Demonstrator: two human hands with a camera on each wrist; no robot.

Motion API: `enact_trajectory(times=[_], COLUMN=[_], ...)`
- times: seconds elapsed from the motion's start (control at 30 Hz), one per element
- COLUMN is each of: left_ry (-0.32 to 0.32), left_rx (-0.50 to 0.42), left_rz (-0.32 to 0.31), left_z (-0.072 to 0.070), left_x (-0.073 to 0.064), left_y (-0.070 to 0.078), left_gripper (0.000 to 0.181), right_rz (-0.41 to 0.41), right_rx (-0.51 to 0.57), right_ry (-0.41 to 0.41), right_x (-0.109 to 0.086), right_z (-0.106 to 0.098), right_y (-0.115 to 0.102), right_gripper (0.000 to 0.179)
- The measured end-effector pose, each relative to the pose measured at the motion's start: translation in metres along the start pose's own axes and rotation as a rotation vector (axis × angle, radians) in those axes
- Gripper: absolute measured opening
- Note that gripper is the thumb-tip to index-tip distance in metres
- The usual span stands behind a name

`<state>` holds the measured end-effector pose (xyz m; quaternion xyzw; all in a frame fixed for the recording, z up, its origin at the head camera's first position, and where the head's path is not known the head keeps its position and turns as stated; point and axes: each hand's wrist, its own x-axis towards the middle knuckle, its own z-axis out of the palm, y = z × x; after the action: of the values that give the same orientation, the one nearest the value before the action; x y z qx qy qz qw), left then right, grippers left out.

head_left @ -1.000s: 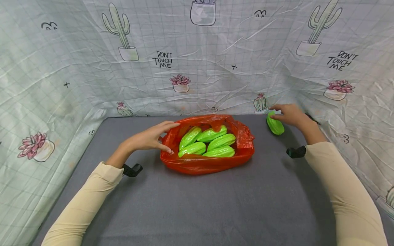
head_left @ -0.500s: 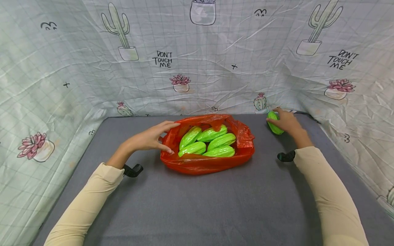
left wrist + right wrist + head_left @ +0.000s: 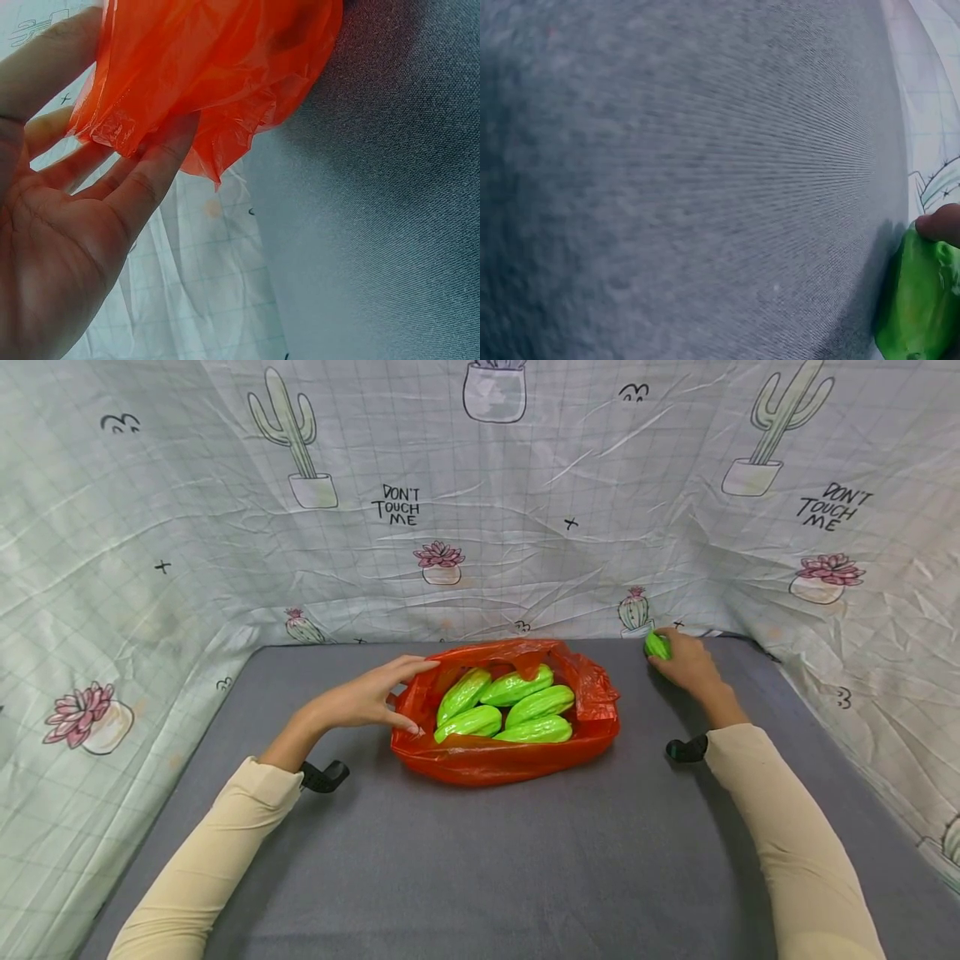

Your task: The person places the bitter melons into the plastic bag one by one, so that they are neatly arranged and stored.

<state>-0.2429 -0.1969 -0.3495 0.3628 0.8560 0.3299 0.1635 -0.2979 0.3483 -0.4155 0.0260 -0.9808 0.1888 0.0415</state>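
A red plastic bag (image 3: pixel 495 768) lies with its mouth wide at the middle of the table, several bright green ridged fruits (image 3: pixel 540 706) side by side inside it. My left hand (image 3: pixel 363 695) holds the bag's left end, thumb at the front rim and index finger at the back rim. In the left wrist view, fingers (image 3: pixel 154 176) reach around the thin red plastic (image 3: pixel 217 67). At the table's back right, my right hand (image 3: pixel 686 664) grips one more green ridged fruit (image 3: pixel 657 646), partly covered by the hand. The right wrist view catches that fruit (image 3: pixel 919 300) with a fingertip on its end.
A grey cloth-covered table (image 3: pixel 480 868) extends in front of and beside the bag. Pale fabric walls (image 3: pixel 525 527) printed with cacti and lettering stand along the back and both sides.
My right hand has moved left and come down over the lone green fruit, closing round it; the fruit has shifted slightly. The left hand and the bag stay where they were.
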Motion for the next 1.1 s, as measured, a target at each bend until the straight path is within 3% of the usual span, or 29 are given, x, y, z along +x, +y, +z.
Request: enact_trajectory(times=[0.2, 0.7, 0.9, 1.1], left_ry=[0.000, -0.002, 0.000, 0.001], left_rx=[0.003, -0.008, -0.008, -0.006], left_rz=[-0.003, -0.002, 0.000, 0.006], left_z=[0.001, 0.001, 0.000, 0.000], left_x=[-0.001, -0.001, -0.001, -0.001], left_y=[0.001, 0.001, 0.001, 0.000], left_gripper=[0.098, 0.099, 0.098, 0.098], right_rz=[-0.067, -0.126, -0.132, -0.078], right_rx=[-0.023, -0.056, -0.068, -0.093], right_ry=[0.057, 0.019, 0.031, 0.031], right_x=[0.000, -0.006, -0.007, -0.011], right_z=[0.002, -0.009, -0.008, -0.009], right_y=[-0.001, -0.009, -0.008, -0.011], right_gripper=[0.056, 0.055, 0.054, 0.055])
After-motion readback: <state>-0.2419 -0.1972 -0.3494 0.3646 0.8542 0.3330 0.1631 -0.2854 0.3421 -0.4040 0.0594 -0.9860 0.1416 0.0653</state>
